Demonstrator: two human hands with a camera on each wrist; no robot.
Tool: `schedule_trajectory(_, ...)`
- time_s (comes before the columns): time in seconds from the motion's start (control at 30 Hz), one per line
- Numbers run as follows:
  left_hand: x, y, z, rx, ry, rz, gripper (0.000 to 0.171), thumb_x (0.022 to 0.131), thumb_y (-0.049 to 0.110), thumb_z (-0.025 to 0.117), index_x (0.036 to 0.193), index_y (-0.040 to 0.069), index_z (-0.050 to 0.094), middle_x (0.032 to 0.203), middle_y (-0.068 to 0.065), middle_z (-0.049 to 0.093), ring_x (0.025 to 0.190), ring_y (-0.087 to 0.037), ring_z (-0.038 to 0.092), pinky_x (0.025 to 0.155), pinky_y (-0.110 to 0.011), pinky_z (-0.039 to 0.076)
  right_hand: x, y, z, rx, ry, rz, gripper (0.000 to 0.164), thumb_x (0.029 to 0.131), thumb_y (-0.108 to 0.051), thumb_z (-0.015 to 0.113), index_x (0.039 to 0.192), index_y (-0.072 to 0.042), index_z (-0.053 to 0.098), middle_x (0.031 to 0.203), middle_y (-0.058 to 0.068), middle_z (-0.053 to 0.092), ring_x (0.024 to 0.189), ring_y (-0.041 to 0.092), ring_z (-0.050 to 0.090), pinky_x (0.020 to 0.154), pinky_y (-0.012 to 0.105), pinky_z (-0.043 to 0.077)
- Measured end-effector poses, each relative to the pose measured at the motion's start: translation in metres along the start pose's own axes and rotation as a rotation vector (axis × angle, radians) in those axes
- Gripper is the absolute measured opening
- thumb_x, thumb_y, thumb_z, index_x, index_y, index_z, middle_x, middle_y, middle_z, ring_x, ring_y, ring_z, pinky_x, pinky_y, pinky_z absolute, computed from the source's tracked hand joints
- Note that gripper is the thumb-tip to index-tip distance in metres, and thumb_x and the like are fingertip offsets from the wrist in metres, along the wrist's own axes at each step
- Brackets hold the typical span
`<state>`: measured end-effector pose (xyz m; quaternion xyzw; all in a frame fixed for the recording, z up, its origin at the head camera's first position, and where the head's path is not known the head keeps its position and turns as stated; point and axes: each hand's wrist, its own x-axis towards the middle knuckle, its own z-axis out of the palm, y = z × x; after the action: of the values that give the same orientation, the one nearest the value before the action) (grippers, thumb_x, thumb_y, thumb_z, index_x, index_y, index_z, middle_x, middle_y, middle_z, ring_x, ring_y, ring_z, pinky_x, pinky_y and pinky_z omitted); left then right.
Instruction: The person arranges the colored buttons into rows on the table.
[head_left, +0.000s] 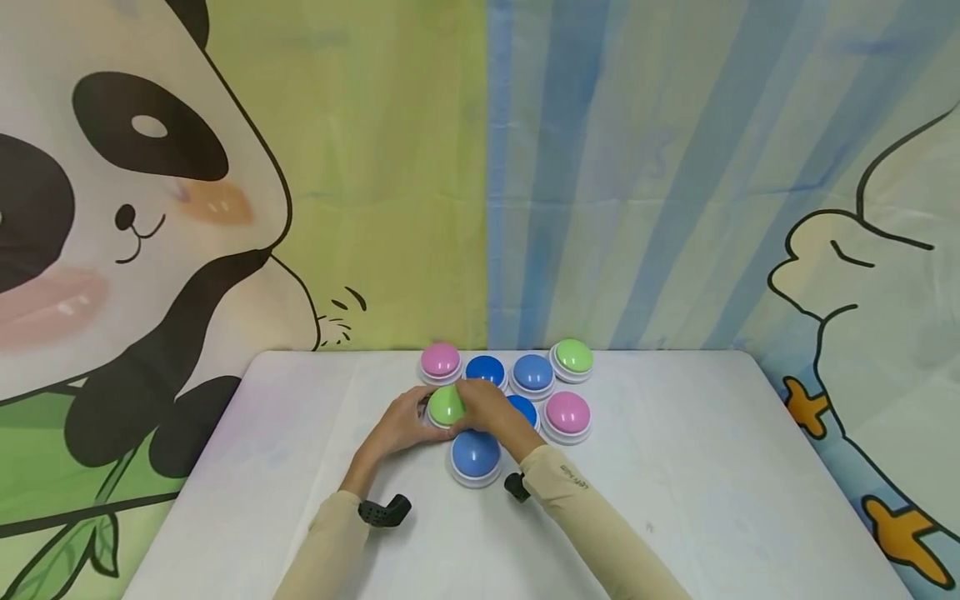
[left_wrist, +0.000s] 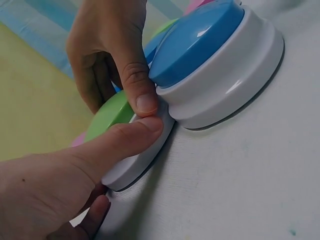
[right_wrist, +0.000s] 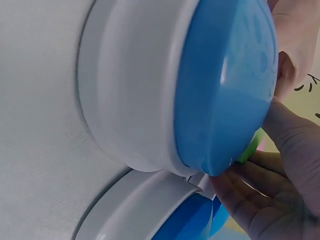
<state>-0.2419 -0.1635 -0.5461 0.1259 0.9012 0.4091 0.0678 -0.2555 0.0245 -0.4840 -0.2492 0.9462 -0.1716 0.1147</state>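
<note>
A green dome push button [head_left: 446, 407] on a white round base sits on the table between both hands. My left hand [head_left: 401, 425] grips it from the left, thumb along the near side of the base in the left wrist view. From the right, my right hand [head_left: 489, 407] holds the same button, its thumb [left_wrist: 142, 97] meeting the left thumb. Just in front stands a light blue push button [head_left: 476, 454], which fills much of the right wrist view. A darker blue push button [head_left: 522, 408] is partly hidden behind the right hand.
Behind the hands are a pink button [head_left: 440, 359], a dark blue button [head_left: 485, 368], a light blue button [head_left: 533, 372] and a green button [head_left: 574, 356]. Another pink button [head_left: 567, 412] stands to the right. A printed curtain [head_left: 420, 167] hangs behind the white table [head_left: 675, 467].
</note>
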Motion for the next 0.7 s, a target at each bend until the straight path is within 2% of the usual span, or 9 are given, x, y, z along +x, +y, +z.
schedule_trajectory(0.2,-0.0014,0.0008,0.0011,-0.023,0.009,-0.013,0.09,0.063,0.047,0.088,0.139,0.018,0.05,0.14,-0.005,0.055,0.132,-0.026,0.049,0.11,-0.05,0.039,-0.0011,0.002,0.0017,0.0,0.011,-0.02,0.065,0.069,-0.035,0.087,0.119,-0.005,0.058,0.108,0.007,0.068,0.098,0.02,0.061,0.09,0.034,0.051)
schedule_trajectory(0.37,-0.0046,-0.0015,0.0018,-0.027,0.006,-0.037,0.088,0.063,0.047,0.088,0.139,0.021,0.05,0.139,-0.003,0.056,0.131,-0.024,0.05,0.11,-0.048,0.04,-0.002,-0.001,0.0042,-0.002,-0.008,0.005,0.065,0.07,-0.036,0.086,0.12,-0.006,0.057,0.11,0.007,0.067,0.099,0.02,0.06,0.091,0.033,0.051)
schedule_trajectory(0.57,-0.0038,0.0,0.0028,-0.022,0.016,-0.003,0.088,0.065,0.048,0.087,0.139,0.018,0.05,0.138,-0.004,0.057,0.129,-0.026,0.052,0.108,-0.05,0.042,-0.0012,-0.002,0.0037,-0.037,-0.015,0.033,0.066,0.07,-0.036,0.086,0.12,-0.006,0.057,0.11,0.006,0.067,0.098,0.018,0.06,0.089,0.032,0.051)
schedule_trajectory(0.7,-0.002,0.0004,0.0027,-0.012,0.027,-0.009,0.088,0.064,0.048,0.087,0.138,0.017,0.051,0.137,-0.005,0.057,0.129,-0.026,0.052,0.108,-0.05,0.042,0.0008,-0.0021,0.0027,-0.03,-0.015,0.037,0.065,0.07,-0.034,0.086,0.121,-0.006,0.057,0.111,0.007,0.067,0.099,0.019,0.06,0.09,0.033,0.052)
